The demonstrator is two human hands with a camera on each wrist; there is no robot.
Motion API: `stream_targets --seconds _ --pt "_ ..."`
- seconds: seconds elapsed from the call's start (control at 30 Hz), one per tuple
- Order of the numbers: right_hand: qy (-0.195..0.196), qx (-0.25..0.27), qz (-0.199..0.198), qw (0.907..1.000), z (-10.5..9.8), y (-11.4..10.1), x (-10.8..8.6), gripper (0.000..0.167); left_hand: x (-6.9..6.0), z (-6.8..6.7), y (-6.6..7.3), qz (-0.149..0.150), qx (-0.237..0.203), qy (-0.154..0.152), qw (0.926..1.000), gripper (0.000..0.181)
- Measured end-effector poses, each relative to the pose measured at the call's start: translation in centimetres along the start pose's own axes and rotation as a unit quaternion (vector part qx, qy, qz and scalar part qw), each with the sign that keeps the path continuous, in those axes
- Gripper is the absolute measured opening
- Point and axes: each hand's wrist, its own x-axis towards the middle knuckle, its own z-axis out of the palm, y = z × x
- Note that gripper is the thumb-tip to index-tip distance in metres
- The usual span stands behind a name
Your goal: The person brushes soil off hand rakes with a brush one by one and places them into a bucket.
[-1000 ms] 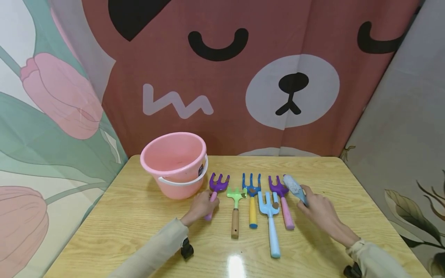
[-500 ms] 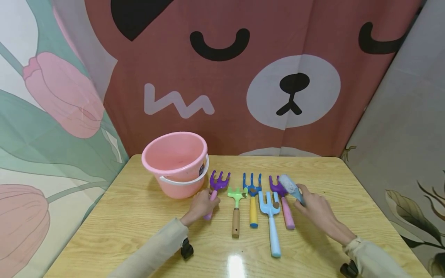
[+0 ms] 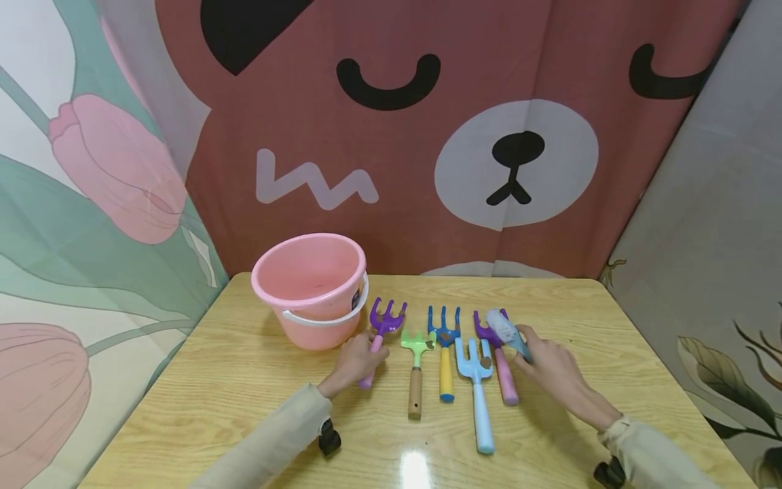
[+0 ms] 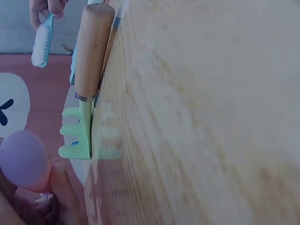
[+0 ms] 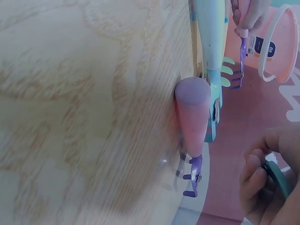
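My left hand (image 3: 354,363) grips the pink handle of a purple-headed toy hand fork (image 3: 387,323) beside the bucket; its tines point away from me. In the left wrist view the rounded handle end (image 4: 24,157) shows in the fingers. My right hand (image 3: 552,365) holds a light blue brush (image 3: 506,331) with white bristles above a second purple fork with a pink handle (image 3: 506,380). Part of that fork's head is hidden by the brush. Between the hands lie a green rake with a wooden handle (image 3: 415,394), a blue fork with a yellow handle (image 3: 447,373) and a light blue fork (image 3: 482,418).
A pink bucket (image 3: 318,337) with a white handle stands at the back left of the wooden table (image 3: 201,401). Brown spots mark several fork heads. A bear-print curtain (image 3: 293,122) hangs behind the table's far edge.
My right hand has moved the brush a little to the left over the second purple fork. The head of the fork in my left hand has risen slightly. The loose tools stay put.
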Motion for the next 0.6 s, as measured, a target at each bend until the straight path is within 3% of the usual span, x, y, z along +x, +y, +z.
stream_targets --seconds 0.3,0.6 --pt "-0.02 0.019 -0.004 0.9996 0.18 -0.41 0.3 0.049 -0.24 -0.21 0.0 0.024 -0.02 0.007 0.9995 0.03" --pt "-0.051 0.062 -0.002 0.9968 0.45 -0.99 0.53 0.05 -0.58 -0.39 -0.22 0.023 -0.124 -0.03 0.9915 0.022"
